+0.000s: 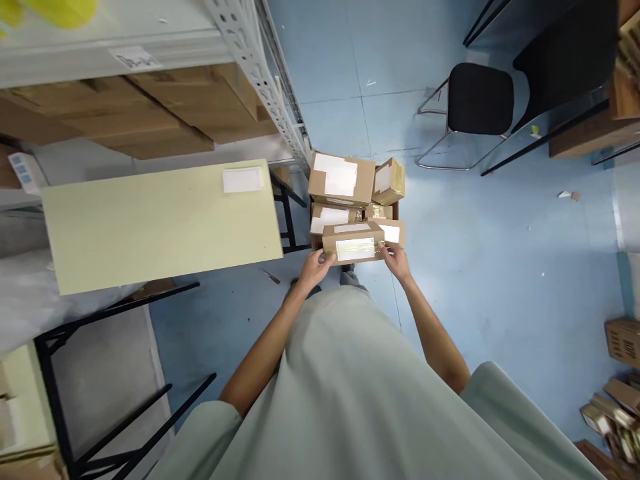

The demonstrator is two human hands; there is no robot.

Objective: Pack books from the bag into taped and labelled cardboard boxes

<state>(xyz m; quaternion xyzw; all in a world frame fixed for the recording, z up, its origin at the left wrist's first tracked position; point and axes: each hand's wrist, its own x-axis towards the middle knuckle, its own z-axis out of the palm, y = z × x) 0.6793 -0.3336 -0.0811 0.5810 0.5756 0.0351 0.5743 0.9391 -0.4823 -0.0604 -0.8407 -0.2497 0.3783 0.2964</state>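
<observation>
Between my two hands is a cardboard box (pixel 329 241) with white labels and clear tape. My left hand (pixel 316 267) grips its left end, thumb on the near face. At its right end, the fingers of my right hand (pixel 397 261) close on the taped edge. Beyond it sit other labelled parcels: a large carton (pixel 365 181) at the back left, a small taped carton (pixel 399 179) at the back right, and a carton (pixel 317 222) on the left. Another parcel (pixel 400 230) shows partly behind the held box. Whatever lies under the pile is mostly hidden.
A pale yellow-green table (pixel 165 227) stands to the left, bearing a white paper (pixel 243 180). Behind it rises a metal shelf (pixel 250 53) with large cartons (pixel 150 107). A black chair (pixel 480 99) stands at the far right. Several boxes (pixel 617 413) lie at the lower right.
</observation>
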